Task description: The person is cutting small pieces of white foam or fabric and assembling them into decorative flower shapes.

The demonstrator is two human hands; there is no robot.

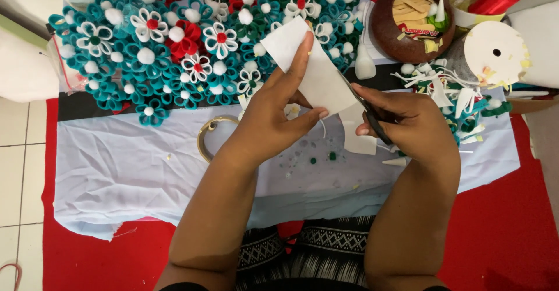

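Observation:
My left hand (278,116) pinches a piece of white felt (311,64) between thumb and fingers and holds it up over the light blue cloth (122,168). My right hand (407,119) grips black scissors (364,107), whose blades meet the right edge of the felt. A smaller white felt offcut (358,142) lies on the cloth just under the scissors. Behind the hands lies a big cluster of teal, white and red felt flowers (174,46) with white pompom centres.
A brown bowl (390,34) with wooden sticks stands at the back right, beside a white round disc (495,52) and a heap of felt scraps (454,90). A tape ring (207,136) and a small white glue nozzle (397,161) lie on the cloth. Red mat surrounds it.

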